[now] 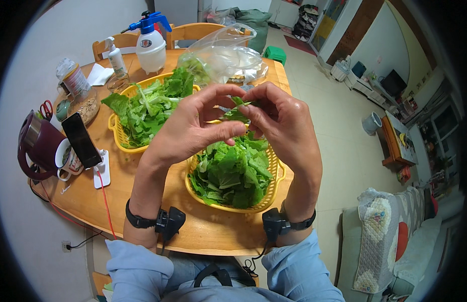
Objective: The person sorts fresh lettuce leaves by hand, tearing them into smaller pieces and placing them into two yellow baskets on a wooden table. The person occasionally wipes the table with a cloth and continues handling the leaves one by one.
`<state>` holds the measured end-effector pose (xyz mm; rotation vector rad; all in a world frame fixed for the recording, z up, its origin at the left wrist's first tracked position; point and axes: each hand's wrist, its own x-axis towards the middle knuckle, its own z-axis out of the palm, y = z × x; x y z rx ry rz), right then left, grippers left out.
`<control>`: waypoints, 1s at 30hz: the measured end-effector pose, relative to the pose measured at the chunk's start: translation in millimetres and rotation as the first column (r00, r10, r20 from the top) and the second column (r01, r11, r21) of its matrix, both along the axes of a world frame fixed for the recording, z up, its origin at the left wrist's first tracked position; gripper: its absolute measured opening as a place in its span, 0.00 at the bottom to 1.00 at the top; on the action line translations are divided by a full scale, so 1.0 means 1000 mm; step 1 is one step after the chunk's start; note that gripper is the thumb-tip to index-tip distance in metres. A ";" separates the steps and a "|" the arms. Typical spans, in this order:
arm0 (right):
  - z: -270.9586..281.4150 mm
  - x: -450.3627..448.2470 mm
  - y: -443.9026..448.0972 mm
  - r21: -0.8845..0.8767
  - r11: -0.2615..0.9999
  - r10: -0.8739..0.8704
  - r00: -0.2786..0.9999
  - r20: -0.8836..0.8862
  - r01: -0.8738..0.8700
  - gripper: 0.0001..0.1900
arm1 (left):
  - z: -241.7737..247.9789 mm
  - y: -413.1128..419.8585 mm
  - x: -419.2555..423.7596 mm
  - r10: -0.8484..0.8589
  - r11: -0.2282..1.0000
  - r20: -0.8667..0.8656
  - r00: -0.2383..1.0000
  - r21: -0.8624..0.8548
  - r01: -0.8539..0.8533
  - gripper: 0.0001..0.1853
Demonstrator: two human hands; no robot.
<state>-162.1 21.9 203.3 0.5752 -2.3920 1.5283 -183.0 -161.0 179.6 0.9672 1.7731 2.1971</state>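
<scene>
Both hands are raised over the near yellow plastic basket (274, 188), which is heaped with torn green leaves (233, 170). My right hand (284, 113) pinches a small piece of leafy green (235, 114) between thumb and fingers. Around the left side of that piece curves my left hand (197, 122), its thumb and index finger apart. Whether its other fingers touch the leaf is hidden. Behind my left hand stands a second yellow basket (113, 126), filled with larger leaves and pale stalks (146, 105).
On the wooden table (214, 234), a phone (81, 139), white power bank (102, 173), mug (69, 160) and maroon kettle (44, 141) stand left. Farther back are a pump sprayer (150, 51), a spray bottle (117, 58) and a clear plastic bag (226, 56). A red cable (105, 200) crosses the left edge.
</scene>
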 end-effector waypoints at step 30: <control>0.000 0.003 0.025 0.512 0.855 -0.013 0.991 -0.136 0.082 0.14 | -0.031 -0.003 -0.020 0.154 0.640 -0.504 0.850 -0.604 -0.474 0.10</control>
